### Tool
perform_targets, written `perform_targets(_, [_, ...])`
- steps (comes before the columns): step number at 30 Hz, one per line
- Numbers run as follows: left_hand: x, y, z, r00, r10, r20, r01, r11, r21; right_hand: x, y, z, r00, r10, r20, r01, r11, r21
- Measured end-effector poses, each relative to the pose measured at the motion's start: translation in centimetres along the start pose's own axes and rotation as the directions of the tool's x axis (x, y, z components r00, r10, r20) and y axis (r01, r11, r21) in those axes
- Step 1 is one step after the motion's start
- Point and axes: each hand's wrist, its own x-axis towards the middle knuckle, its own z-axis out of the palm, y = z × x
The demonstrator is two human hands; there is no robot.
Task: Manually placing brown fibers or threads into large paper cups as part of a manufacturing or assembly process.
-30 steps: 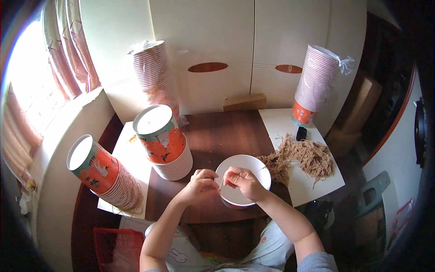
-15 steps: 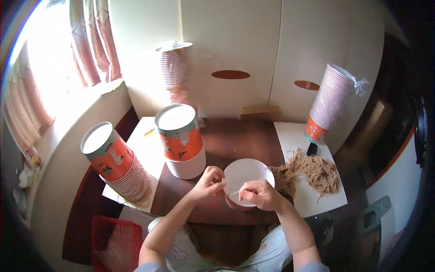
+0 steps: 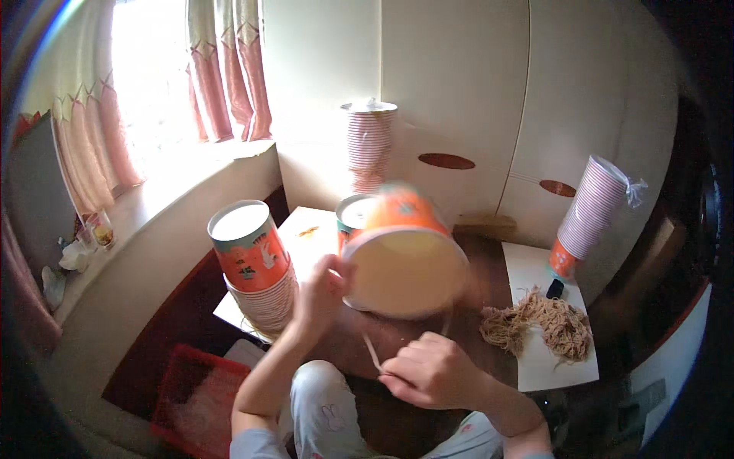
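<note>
An orange paper bucket (image 3: pixel 404 214) with a pale rim is held up and tilted, its round mouth turned toward me. My left hand (image 3: pixel 321 294) is closed on the left side of its rim; motion blurs the fingers. Below the mouth, my right hand (image 3: pixel 432 372) is closed on a thin pale cord (image 3: pixel 371 352) that runs up toward the bucket's rim. A second strand rises from the right hand on the other side. Behind the raised bucket, a bucket stack (image 3: pixel 352 216) is partly hidden. Another orange-topped bucket stack (image 3: pixel 256 252) stands left of my left hand.
A tangled pile of beige cords (image 3: pixel 562 325) lies on a white board (image 3: pixel 535 375) at the right. Tall stacks of nested buckets stand at the back (image 3: pixel 369 145) and right (image 3: pixel 592 203). A red basket (image 3: pixel 183 428) sits low at the left, below the windowsill (image 3: pixel 206 164).
The bucket has risen off the table and tipped, its mouth now facing me. My right hand has moved down from the mouth, drawing the cord out. The view has swung left.
</note>
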Motion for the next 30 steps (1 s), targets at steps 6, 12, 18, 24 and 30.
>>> perform_targets(6, [5.1, -2.1, -14.5, 0.609, 0.639, -0.471, -0.225, 0.708, 0.669, 10.6, -0.6, 6.7, 0.965, -0.252, -0.066, 0.197, 0.872, -0.448])
perform_targets(12, [8.3, -12.1, -20.5, 0.644, 0.651, -0.403, -0.187, 0.644, 0.742, 18.5, 1.4, 17.5, 0.933, -0.308, -0.186, 0.208, 0.883, -0.421])
perform_targets(18, [6.3, -17.8, -19.6, 0.8, 0.478, -0.363, -0.144, 0.741, 0.656, 17.0, 1.0, 22.1, 0.999, -0.022, 0.04, 0.028, 0.988, -0.151])
perform_targets(24, [2.9, -18.5, -20.2, 0.965, 0.254, -0.063, -0.174, 0.8, 0.574, 14.5, 0.9, 25.9, 0.977, -0.036, 0.211, 0.063, 0.99, -0.122])
perform_targets(30, [3.1, -13.0, -20.4, 0.906, 0.311, -0.289, -0.058, 0.765, 0.641, 10.3, 0.1, 24.7, 0.996, -0.078, 0.032, 0.07, 0.976, 0.205])
